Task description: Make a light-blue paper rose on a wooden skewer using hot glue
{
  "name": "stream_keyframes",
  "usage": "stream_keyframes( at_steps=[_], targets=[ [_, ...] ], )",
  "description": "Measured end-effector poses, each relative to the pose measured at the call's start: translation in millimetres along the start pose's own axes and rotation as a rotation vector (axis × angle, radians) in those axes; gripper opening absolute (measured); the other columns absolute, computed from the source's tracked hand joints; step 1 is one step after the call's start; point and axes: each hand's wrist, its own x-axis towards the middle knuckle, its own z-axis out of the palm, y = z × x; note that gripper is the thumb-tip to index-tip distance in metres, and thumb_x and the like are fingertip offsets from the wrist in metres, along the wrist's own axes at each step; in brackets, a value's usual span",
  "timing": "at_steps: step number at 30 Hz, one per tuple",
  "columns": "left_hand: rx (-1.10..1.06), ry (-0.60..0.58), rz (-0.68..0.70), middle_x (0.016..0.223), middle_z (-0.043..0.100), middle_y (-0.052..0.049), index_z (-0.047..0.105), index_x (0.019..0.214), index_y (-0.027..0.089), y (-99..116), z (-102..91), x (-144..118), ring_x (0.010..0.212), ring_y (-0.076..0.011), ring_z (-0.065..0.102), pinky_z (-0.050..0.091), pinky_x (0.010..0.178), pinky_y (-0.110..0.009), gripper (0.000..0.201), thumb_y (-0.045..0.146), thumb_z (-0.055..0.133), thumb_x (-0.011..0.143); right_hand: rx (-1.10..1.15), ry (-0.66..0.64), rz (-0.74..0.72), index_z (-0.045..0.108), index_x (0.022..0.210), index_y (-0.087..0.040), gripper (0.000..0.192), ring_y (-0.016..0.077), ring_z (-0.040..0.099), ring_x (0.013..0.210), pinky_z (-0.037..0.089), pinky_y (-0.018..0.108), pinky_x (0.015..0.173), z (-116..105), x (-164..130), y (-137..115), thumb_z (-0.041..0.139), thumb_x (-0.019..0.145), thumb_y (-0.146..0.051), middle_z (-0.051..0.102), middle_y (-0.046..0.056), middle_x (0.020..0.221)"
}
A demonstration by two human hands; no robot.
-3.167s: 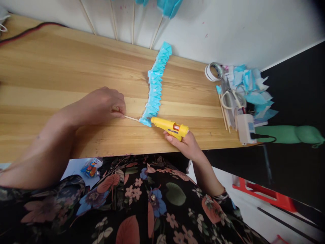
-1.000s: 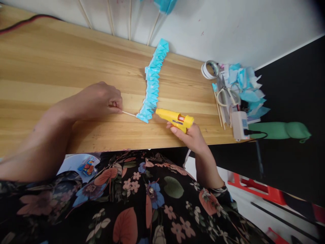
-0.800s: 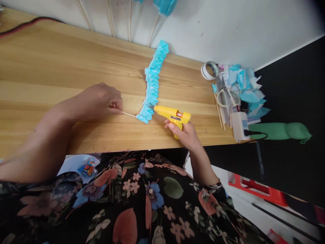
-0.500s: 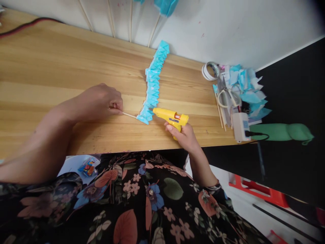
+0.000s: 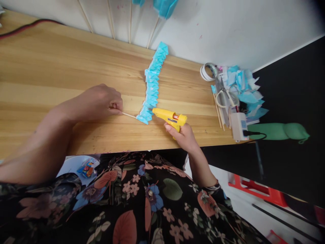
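both hands are closed: left hand [image 5: 101, 101] pinches the stick [image 5: 129, 115], right hand [image 5: 184, 135] grips the glue gun [image 5: 169, 117], whose nozzle has returned to the paper strip [image 5: 151, 89] near the desk's [image 5: 50, 67] front edge.

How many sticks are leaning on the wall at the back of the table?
4 thin wooden sticks lean side by side against the white wall behind the wooden table, above the blue paper chain. Their tops are cut off, so more may be hidden.

Right hand [image 5: 184, 137] grips glue gun [image 5: 169, 117]; nozzle touching paper chain [image 5: 152, 88].
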Motion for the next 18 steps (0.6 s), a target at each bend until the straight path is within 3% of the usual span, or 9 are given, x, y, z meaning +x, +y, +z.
stream_keyframes(
  at_steps=[4, 8, 11, 18],
  targets=[
    [-0.004, -0.016, -0.017, 0.076, 0.072, -0.003, 0.071, 0.075, 0.022, 0.1, -0.7, 0.8, 0.071, -0.0193, 0.061, 0.039, 0.071, -0.033, 0.031, 0.036, 0.056, 0.098, -0.026, 0.010, -0.018, 0.070, 0.086, -0.021, 0.032, 0.0165, 0.059, 0.067, 0.049, 0.031, 0.066, -1.2, -1.2, -1.3, 0.064, 0.095, -0.051, 0.069, 0.002, 0.075],
    [0.005, -0.040, -0.028, 0.077, 0.072, -0.003, 0.071, 0.075, 0.021, 1.3, -2.6, 2.0, 0.071, -0.0195, 0.061, 0.038, 0.071, -0.033, 0.029, 0.034, 0.057, 0.097, -0.062, 0.016, -0.050, 0.078, 0.096, -0.022, 0.031, 0.0239, 0.074, 0.084, 0.057, 0.036, 0.078, -7.8, -5.9, -4.6, 0.068, 0.094, -0.051, 0.081, 0.007, 0.093],
    [0.005, -0.053, -0.027, 0.079, 0.073, -0.003, 0.072, 0.076, 0.021, 1.0, -3.0, 2.2, 0.071, -0.0194, 0.061, 0.039, 0.071, -0.033, 0.028, 0.034, 0.058, 0.097, -0.043, 0.032, -0.057, 0.081, 0.101, -0.022, 0.032, 0.0259, 0.078, 0.094, 0.060, 0.039, 0.086, -13.1, -10.4, -7.0, 0.069, 0.095, -0.051, 0.084, 0.009, 0.103],
    [0.006, -0.035, -0.018, 0.078, 0.072, -0.003, 0.071, 0.077, 0.021, -2.7, 0.6, 1.1, 0.071, -0.0187, 0.060, 0.037, 0.071, -0.032, 0.028, 0.034, 0.058, 0.098, 0.029, -0.036, -0.038, 0.080, 0.096, -0.021, 0.030, 0.0212, 0.075, 0.082, 0.058, 0.033, 0.076, -5.6, -11.4, -8.0, 0.068, 0.095, -0.049, 0.083, 0.006, 0.093]
  ],
)
